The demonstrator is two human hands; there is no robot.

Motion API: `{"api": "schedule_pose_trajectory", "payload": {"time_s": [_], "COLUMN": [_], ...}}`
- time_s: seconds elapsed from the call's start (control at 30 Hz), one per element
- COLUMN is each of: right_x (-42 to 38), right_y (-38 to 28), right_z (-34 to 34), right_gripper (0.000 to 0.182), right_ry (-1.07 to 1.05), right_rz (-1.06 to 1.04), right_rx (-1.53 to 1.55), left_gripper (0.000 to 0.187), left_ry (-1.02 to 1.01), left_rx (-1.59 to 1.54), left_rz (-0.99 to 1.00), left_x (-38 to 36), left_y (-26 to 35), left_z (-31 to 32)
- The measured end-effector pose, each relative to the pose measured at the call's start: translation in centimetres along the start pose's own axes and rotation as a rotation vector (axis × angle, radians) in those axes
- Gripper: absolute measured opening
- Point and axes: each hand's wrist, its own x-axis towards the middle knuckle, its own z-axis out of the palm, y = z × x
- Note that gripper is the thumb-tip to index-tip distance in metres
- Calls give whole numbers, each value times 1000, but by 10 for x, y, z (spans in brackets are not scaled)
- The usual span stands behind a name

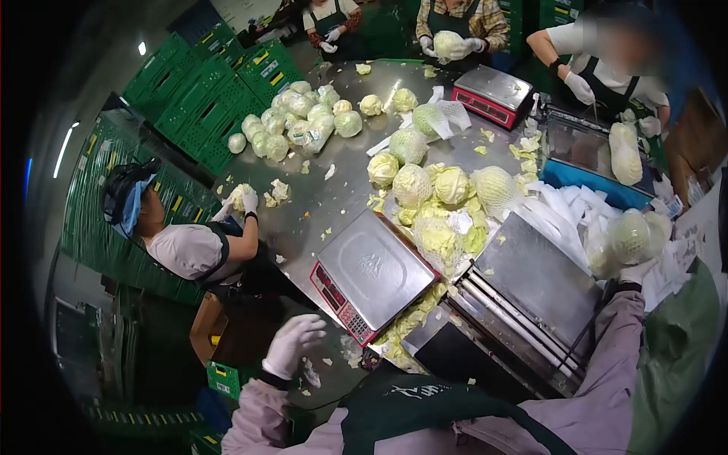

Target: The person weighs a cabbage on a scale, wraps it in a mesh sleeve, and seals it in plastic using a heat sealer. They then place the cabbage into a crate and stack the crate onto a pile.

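Note:
My left hand (296, 345), in a white glove, is raised in front of the scale (375, 258), its fingers loosely curved and holding nothing. To the far right, my right hand (638, 271), also gloved, reaches past the wrapping machine (523, 284) to a wrapped cabbage (631, 236). That hand meets the lower side of the cabbage; its fingertips are hidden, so I cannot tell whether it grips. Between scale and machine lie loose cabbage leaves (409, 322) and a net-covered cabbage (438, 235). More cabbages (452, 184), some in netting, sit just beyond.
A person (201, 250) at the left handles a cabbage; others work across the metal table (303, 216). Wrapped cabbages (296, 121) are piled at the far left. A second scale (494, 95) and a blue-sided machine (591, 186) stand at the back right. Green crates (205, 106) are stacked behind.

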Motion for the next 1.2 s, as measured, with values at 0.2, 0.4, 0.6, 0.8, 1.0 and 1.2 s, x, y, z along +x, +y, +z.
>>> {"api": "schedule_pose_trajectory", "payload": {"time_s": [0.2, 0.4, 0.6, 0.8, 1.0, 1.2], "right_x": [84, 15, -63, -216, -293, -376], "right_y": [21, 8, 3, 50, 113, 178], "right_z": [-64, -28, -13, 48, 99, 151], "right_gripper": [70, 78, 62, 51, 45, 50], "right_ry": [80, 203, -237, -410, -736, -1159], "right_rz": [91, 230, 150, -215, -218, -216], "right_rx": [-76, 6, -547, -1248, -1176, -1098], "left_gripper": [27, 43, 91, 96, 89, 72], "left_ry": [77, -249, 157, -77, -477, -1011], "left_rx": [166, 503, 913, 304, -166, -570], "left_rz": [76, 66, 189, -25, -440, -111], "left_x": [63, 276, 490, 518, 499, 381], "left_y": [59, 71, 34, 40, 44, 67], "left_z": [-6, 73, 203, 188, 163, 164]}}
